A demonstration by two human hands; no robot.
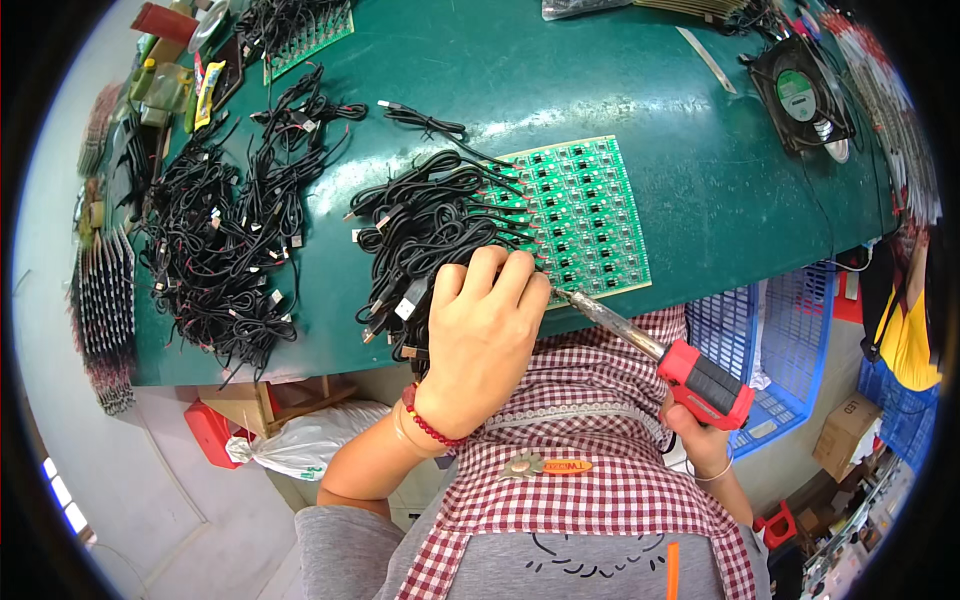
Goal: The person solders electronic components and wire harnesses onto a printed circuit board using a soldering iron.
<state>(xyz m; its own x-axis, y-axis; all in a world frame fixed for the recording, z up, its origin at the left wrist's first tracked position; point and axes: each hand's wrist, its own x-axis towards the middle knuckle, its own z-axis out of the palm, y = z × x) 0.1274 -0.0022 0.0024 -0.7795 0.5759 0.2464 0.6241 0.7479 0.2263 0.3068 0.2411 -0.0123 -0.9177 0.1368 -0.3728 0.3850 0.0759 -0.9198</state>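
Observation:
A green circuit board panel (590, 215) lies on the table, carrying rows of small dark components. Black USB cables (430, 215) are bunched at its left side, and thin red-and-black wire ends run onto the board's left edge. My left hand (485, 325) is closed at the near left corner of the board, its bent fingers on a cable; the fingertips are partly hidden. My right hand (700, 435) grips the red-and-black handle of a soldering iron (705, 385). The iron points up and left, its tip at the board's near edge beside my left fingers.
A larger heap of black cables (225, 235) lies on the green table (680, 150) at left. Another board with cables (310, 45) is at the far left. A black fan (800, 95) stands far right, near a metal strip (707, 60). Blue crates (765, 350) sit below the near edge.

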